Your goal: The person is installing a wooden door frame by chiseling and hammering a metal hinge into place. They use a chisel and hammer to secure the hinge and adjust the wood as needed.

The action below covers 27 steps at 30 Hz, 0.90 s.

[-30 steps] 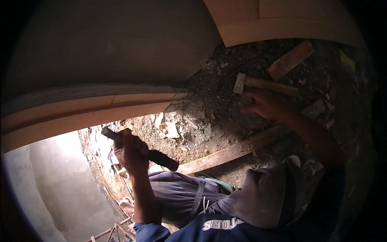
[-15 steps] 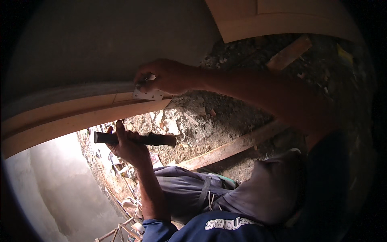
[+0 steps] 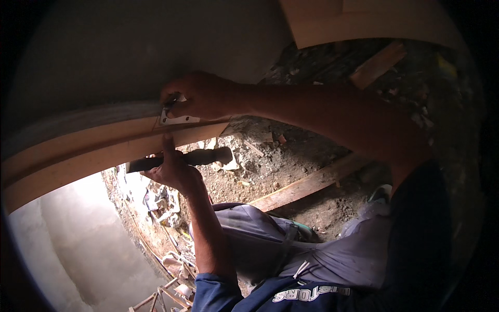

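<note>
My right hand [image 3: 195,96] is closed, its fingers pinching a metal hinge plate [image 3: 179,119] with screw holes. The plate lies against the edge of a long wooden door frame [image 3: 99,148], close to a line crossing the wood. Just below, my left hand [image 3: 174,169] wraps round a dark chisel-like hand tool [image 3: 210,156], which lies roughly level under the frame. One raised finger or thumb of that hand reaches up to the frame's lower edge. Shadow hides the tool's exact kind and part of my right fingers.
A dark grey wall [image 3: 140,52] rises behind the frame. Rubble and paper scraps cover the ground [image 3: 228,182], with a plank [image 3: 301,184] across it and a wood offcut [image 3: 379,65] farther right. A pale panel [image 3: 374,23] stands at the upper right.
My right hand and the hinge plate have shifted slightly left along the frame. My left hand has risen with the tool, bringing its raised digit up to the wood.
</note>
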### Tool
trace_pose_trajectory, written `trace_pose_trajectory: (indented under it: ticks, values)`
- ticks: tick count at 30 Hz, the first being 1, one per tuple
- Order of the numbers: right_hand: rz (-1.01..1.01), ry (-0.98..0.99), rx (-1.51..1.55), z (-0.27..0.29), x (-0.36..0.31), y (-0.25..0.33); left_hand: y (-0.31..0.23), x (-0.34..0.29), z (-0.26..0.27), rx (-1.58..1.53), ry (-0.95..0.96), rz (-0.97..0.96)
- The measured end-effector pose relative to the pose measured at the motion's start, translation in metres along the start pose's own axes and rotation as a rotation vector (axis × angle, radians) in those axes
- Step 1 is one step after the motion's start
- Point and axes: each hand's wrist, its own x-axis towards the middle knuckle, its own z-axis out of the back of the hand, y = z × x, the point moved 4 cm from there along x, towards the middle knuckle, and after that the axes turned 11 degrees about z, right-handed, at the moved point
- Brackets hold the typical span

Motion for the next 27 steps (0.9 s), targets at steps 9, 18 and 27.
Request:
trace_pose_trajectory:
  ticks: [9,18,27]
  values:
    - [0.087,-0.107,0.043,-0.009,-0.004,0.004,0.001,0.0,-0.001,0.056,-0.136,0.121]
    - [0.113,-0.166,0.025,-0.011,-0.007,0.008,0.003,0.005,-0.005,0.078,-0.154,0.073]
    - [0.092,-0.22,0.025,-0.015,-0.01,0.011,0.003,0.004,-0.007,0.022,-0.095,0.046]
